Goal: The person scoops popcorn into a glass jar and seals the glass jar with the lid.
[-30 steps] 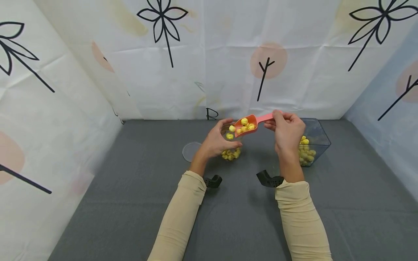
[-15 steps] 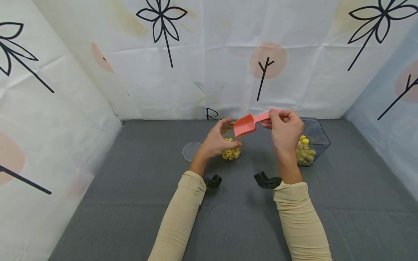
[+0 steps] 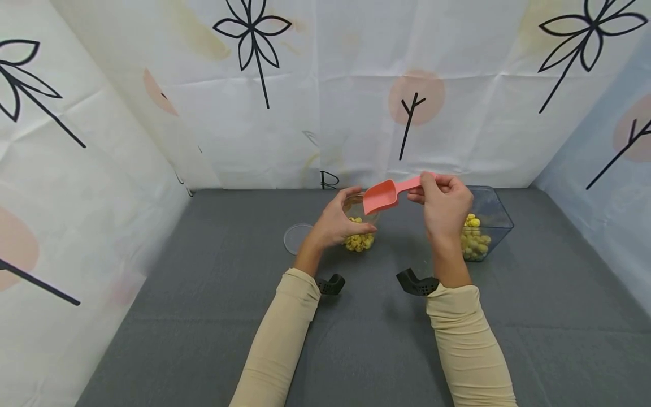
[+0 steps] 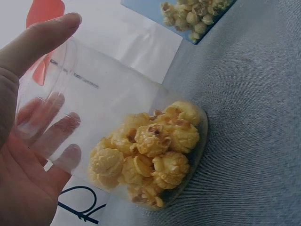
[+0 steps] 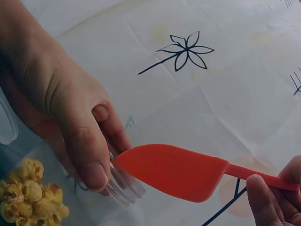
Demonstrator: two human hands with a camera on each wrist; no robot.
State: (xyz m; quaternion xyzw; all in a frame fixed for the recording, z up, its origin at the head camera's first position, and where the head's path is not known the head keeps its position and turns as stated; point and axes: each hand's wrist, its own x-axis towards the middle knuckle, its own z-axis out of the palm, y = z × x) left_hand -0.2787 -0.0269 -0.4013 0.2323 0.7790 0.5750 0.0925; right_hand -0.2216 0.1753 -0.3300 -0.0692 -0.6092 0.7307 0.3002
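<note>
A clear plastic jar (image 3: 360, 211) stands on the grey cloth, its lower part filled with yellow popcorn (image 4: 153, 136). My left hand (image 3: 342, 222) grips it near the rim, thumb on the near side and fingers round the far side, as the left wrist view shows. Above the mouth a coral-red scoop (image 3: 381, 196) is tilted down to the left, its tip at the rim. The bowl of the scoop holds no popcorn. By its handle, my right hand (image 3: 447, 203) pinches it between thumb and fingers.
Right of the jar, partly behind my right wrist, stands a clear bluish bin (image 3: 490, 210) with more popcorn (image 3: 475, 243) in it. A round clear lid (image 3: 296, 237) lies left of the jar. A white patterned cloth wall (image 3: 315, 113) rises behind.
Popcorn has dropped from the scoop into the jar, whose heap is higher. The scoop has tipped over and shifted slightly left with my right hand. My left hand stays on the jar.
</note>
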